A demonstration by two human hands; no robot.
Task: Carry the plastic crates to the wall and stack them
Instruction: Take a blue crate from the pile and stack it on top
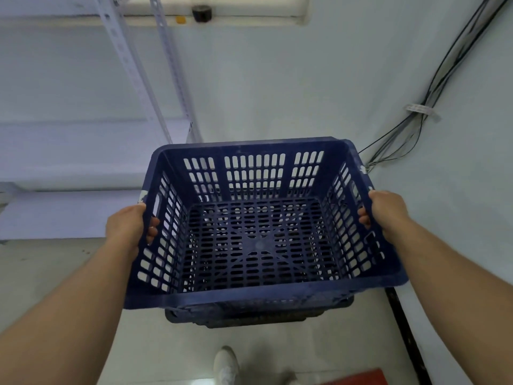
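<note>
Hands first: your left hand (pixel 126 227) grips the left rim of the dark blue slotted plastic crate (pixel 261 226), fingers curled through its side slots, and your right hand (pixel 384 209) grips the right rim likewise. You hold the crate over a darker crate (pixel 249 318) on the pale floor (pixel 69 273), near the white wall (pixel 277 79).

We find nothing readable here: the white tag (pixel 422 110) around the cables (pixel 441 79), above the blue crate (pixel 258 294), is too blurred.
</note>
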